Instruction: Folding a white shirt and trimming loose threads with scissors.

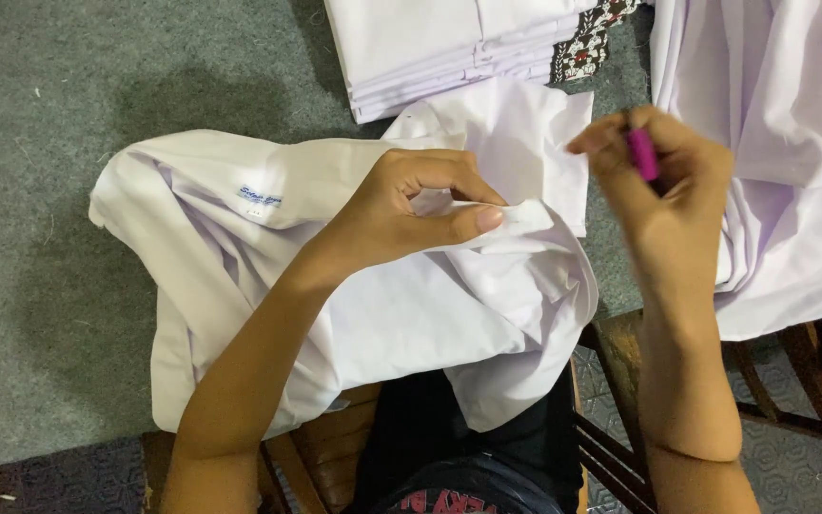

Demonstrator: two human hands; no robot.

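Observation:
A white shirt (240,247) lies crumpled over my lap, with a small label near its collar. My left hand (411,205) pinches a fold of the shirt's fabric between thumb and fingers near the middle of the view. My right hand (663,186) is raised to the right of it, fingers closed around a small pink tool (641,154) whose tip I cannot make out. The two hands are a short way apart.
A stack of folded white shirts (430,48) lies on the grey floor at the top, with a patterned cloth (587,43) beside it. More white fabric (782,143) is heaped at the right. A wooden seat frame (792,371) shows below.

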